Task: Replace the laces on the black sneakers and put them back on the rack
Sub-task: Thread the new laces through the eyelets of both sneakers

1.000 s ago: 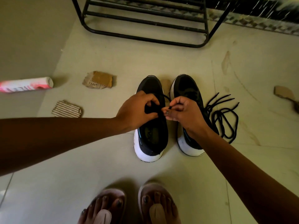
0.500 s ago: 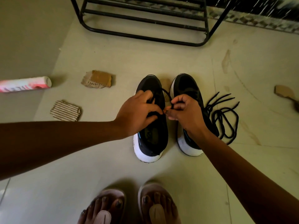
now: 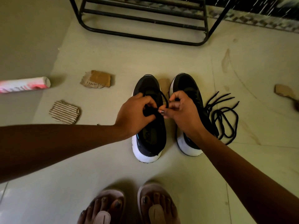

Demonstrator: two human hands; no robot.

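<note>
Pinching a black lace [image 3: 164, 98] between curled fingertips [image 3: 162, 112], the left hand [image 3: 135, 114] and right hand [image 3: 182, 109] meet over the left sneaker [image 3: 152, 143] — matte black upper, thick white sole — standing on the floor [image 3: 178, 59] beside the right sneaker [image 3: 186, 83]. A second lace [image 3: 225, 116] lies in loose loops just right of the pair, before the tubular black rack [image 3: 145, 21].

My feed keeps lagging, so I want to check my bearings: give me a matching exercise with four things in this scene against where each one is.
Things:
1 loose black laces
2 black rack
3 pink-and-white roll
4 lace loop

Places:
A farthest away, top of view
B pinched between left hand and right hand
C on the floor, far left
D on the floor, right of the right sneaker

Pairs: 1-D, 2-A, 3-C, 4-B
</note>
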